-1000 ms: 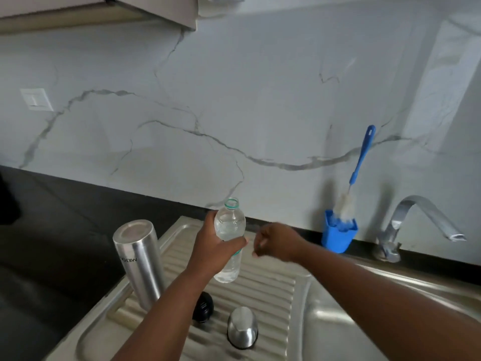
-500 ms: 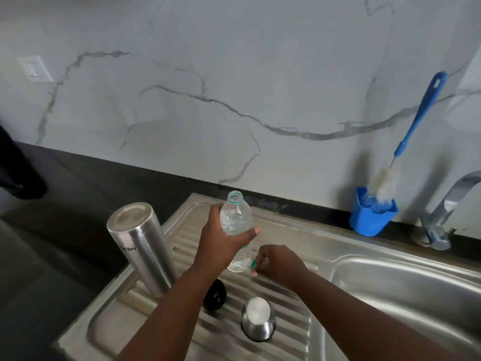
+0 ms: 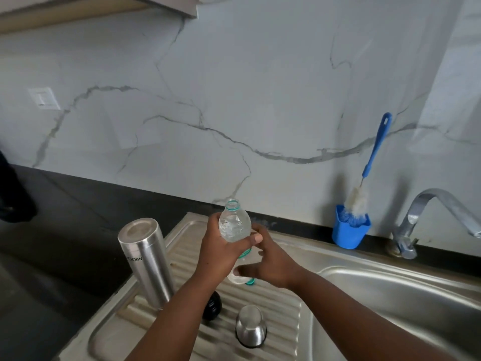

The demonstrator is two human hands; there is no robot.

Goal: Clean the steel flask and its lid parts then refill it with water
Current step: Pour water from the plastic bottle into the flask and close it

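Observation:
The steel flask (image 3: pixel 145 259) stands upside down on the left of the ribbed drainboard (image 3: pixel 276 306). Its black inner lid (image 3: pixel 213 306) lies beside my left forearm, and the steel outer cap (image 3: pixel 251 325) stands mouth-down in front of it. My left hand (image 3: pixel 221 252) grips an uncapped clear plastic bottle (image 3: pixel 234 225) with water in it, held above the drainboard. My right hand (image 3: pixel 270 261) wraps the bottle's lower part, thumb across its base. A teal bit (image 3: pixel 250 281) shows under that thumb; I cannot tell whether it is the bottle's cap.
The sink basin (image 3: pixel 390 295) lies to the right, with a steel tap (image 3: pixel 426 204) behind it. A blue cup (image 3: pixel 350 233) holding a blue-handled bottle brush (image 3: pixel 376 147) stands against the marble wall. Black countertop (image 3: pixel 65 230) stretches to the left.
My right hand has moved up from beside the bottle and now holds its lower part. The left hand keeps its grip on the bottle. The flask and lid parts have not moved.

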